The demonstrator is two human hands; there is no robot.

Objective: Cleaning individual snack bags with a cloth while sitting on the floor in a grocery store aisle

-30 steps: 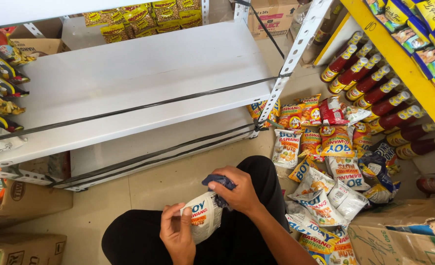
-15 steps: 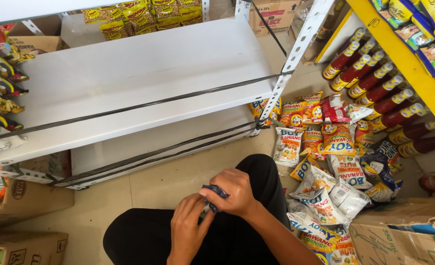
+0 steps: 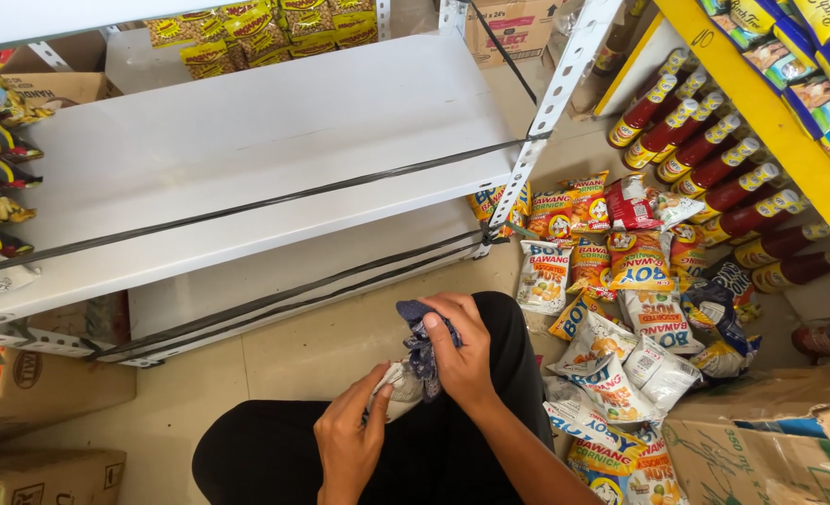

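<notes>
cloth point(image 3: 422, 348) now higher over packet point(image 3: 398, 393)

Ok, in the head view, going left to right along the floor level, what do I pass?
Cardboard box → left hand → white snack packet → right hand → pile of snack packets → red sauce bottles.

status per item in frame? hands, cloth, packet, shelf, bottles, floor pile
left hand: gripping the white snack packet
right hand: pressing a dark blue cloth on the packet
white shelf: mostly bare, black strap across the front
red sauce bottles: lying in a row, capped
snack packets on floor: loose heap, sealed
cardboard box: flaps open
</notes>
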